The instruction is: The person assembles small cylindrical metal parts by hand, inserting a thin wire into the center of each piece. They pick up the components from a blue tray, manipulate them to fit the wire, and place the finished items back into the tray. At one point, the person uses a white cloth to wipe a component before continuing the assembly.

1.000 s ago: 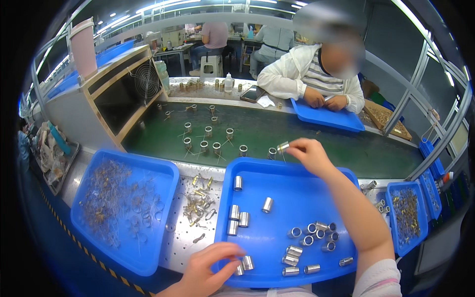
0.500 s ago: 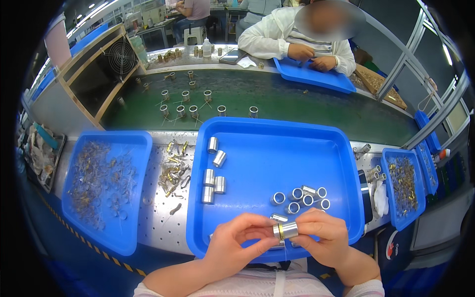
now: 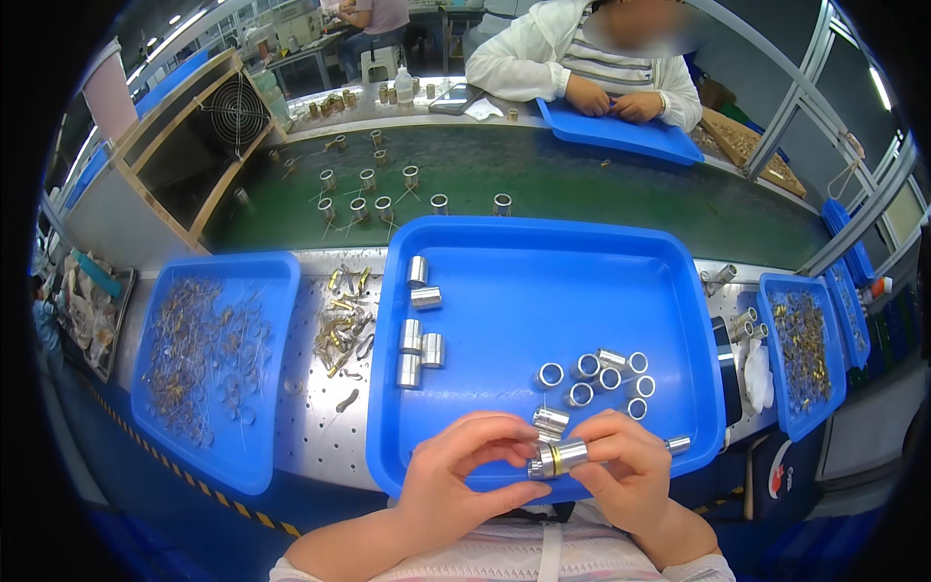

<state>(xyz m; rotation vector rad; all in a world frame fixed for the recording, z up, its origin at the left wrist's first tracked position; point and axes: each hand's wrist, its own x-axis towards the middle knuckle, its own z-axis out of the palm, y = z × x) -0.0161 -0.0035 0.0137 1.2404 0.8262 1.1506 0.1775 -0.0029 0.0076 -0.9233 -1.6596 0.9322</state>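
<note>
Both hands meet over the near edge of a large blue tray (image 3: 543, 281). My left hand (image 3: 465, 475) and my right hand (image 3: 621, 470) pinch the two ends of a small silver metal sleeve with a brass band (image 3: 555, 458). Just above it a second silver sleeve (image 3: 551, 420) lies in the tray. A cluster of several short silver rings (image 3: 606, 373) sits to the upper right of my hands. Several silver cylinders (image 3: 419, 339) stand along the tray's left side.
A blue tray of small wire parts (image 3: 208, 359) lies left, loose brass pieces (image 3: 341, 325) beside it. Narrow blue bins (image 3: 805, 354) stand right. Assembled parts (image 3: 373, 199) ride a green conveyor belt (image 3: 582, 194). Across it another person (image 3: 592, 68) works over a blue tray (image 3: 621, 131).
A second ago my right hand reached out to the conveyor; half a second ago both hands were together at the tray's near edge holding the sleeve, where they remain.
</note>
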